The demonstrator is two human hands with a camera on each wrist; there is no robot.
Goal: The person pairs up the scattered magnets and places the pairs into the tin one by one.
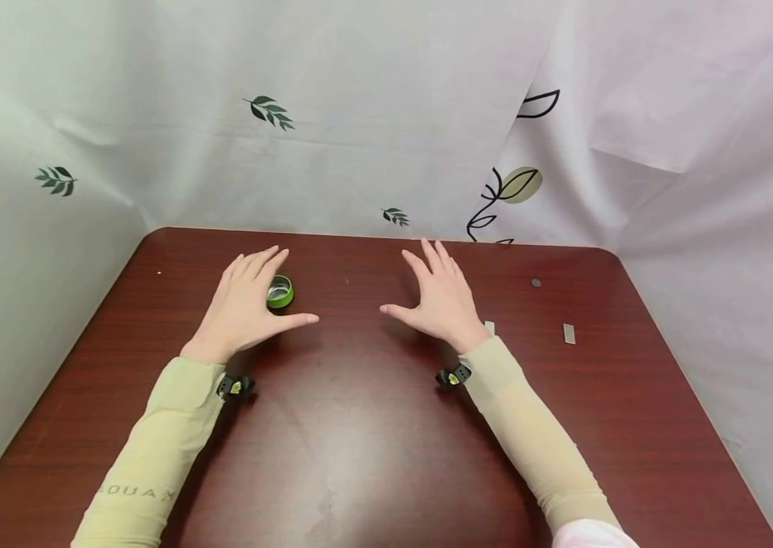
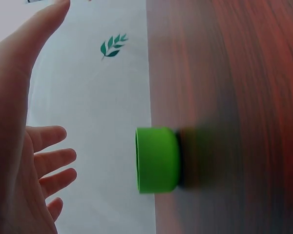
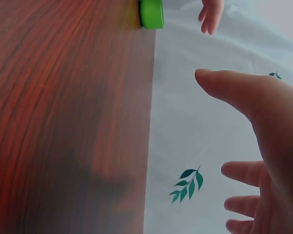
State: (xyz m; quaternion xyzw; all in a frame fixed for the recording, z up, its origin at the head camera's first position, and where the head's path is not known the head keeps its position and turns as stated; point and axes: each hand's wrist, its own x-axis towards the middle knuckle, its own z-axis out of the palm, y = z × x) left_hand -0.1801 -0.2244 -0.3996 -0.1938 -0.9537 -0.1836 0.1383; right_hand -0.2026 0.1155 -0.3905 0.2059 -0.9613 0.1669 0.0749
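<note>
Both hands hover over a dark red wooden table, thumbs spread from the fingers and nothing held. The left hand [image 1: 241, 308] is nearest to a small round green container [image 1: 281, 299], open at the top with a silvery inside; the hand covers part of its left side in the head view. In the left wrist view the green container [image 2: 158, 160] stands on the table apart from the fingers [image 2: 56, 163]. To the right, the right hand [image 1: 440, 299] is in the air near a small pale flat piece [image 1: 490, 327], partly hidden by the wrist.
A small grey rectangular piece [image 1: 569, 333] and a small dark round disc [image 1: 536, 282] lie on the right side of the table [image 1: 332, 426]. White cloth [image 1: 359, 114] with leaf prints hangs behind and beside the table. Each wrist wears a black strap.
</note>
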